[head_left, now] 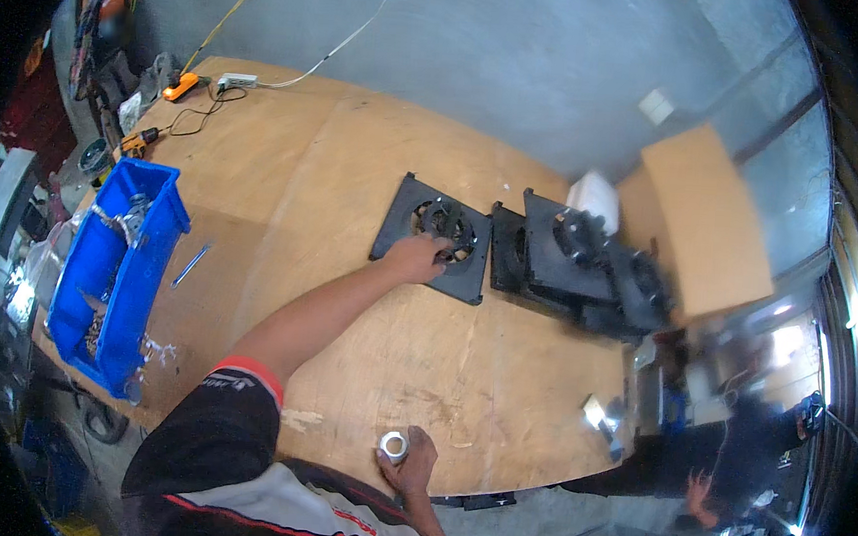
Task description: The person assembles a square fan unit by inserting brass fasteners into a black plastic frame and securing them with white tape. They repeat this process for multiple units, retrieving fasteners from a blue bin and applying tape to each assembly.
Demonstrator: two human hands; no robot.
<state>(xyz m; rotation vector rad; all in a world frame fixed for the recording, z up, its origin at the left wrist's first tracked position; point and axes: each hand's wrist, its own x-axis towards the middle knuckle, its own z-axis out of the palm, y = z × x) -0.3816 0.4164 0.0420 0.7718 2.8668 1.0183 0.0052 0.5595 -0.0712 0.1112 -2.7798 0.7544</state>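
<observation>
Lying flat on the tabletop (531,373), the black fan panel (442,220) is under your left hand (417,258), whose fingers bend over its round opening; whether they grip it, I cannot tell. It looks stiff and fairly light, but the blades could be fragile, so the outer frame seems the safer hold. Your right hand (417,464), near the front edge, has its fingers closed around a white ring (385,446). More black panels (576,267) lie piled to the right; a blue bin (143,285) stands at left.
</observation>
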